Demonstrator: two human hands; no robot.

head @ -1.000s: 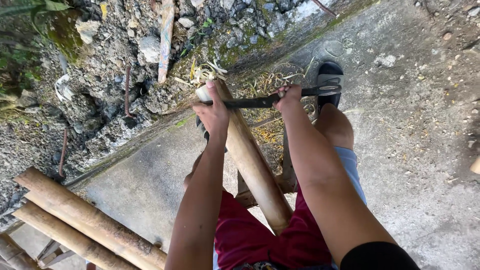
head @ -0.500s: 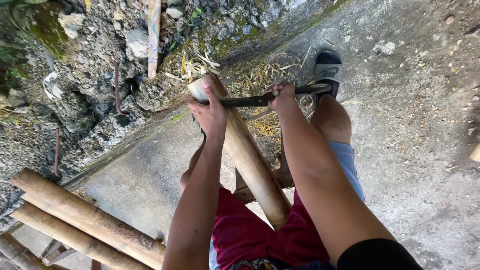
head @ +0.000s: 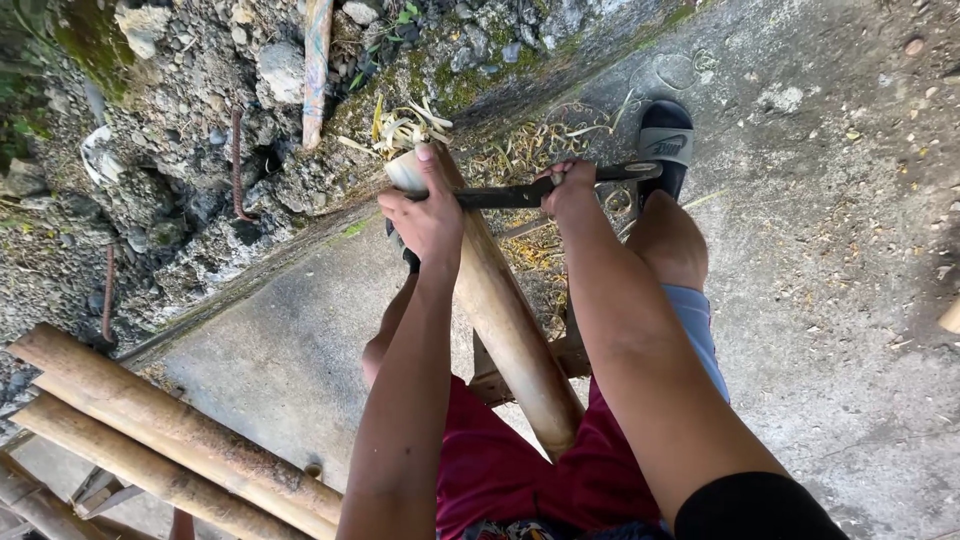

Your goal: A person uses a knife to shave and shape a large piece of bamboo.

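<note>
A thick tan bamboo pole (head: 500, 310) slants from my lap up toward the far rubble. Across its top end lies a long dark blade (head: 520, 193), held flat. My left hand (head: 430, 215) grips the blade's left part against the pole's cut end. My right hand (head: 568, 190) is closed around the blade further right, near its handle end (head: 630, 170). Pale shavings (head: 400, 128) curl just beyond the pole tip. My right foot in a black sandal (head: 665, 140) rests on the concrete past the blade.
Several more bamboo poles (head: 170, 430) lie stacked at the lower left. A bank of grey rubble and stones (head: 190, 190) with rusty rebar (head: 238, 165) runs along the far left. Grey concrete floor (head: 840, 280) spreads to the right, littered with dry shavings (head: 530, 250).
The view has shifted slightly; both hands and the blade stay at the pole's top end, with more pale shavings showing beyond the tip.
</note>
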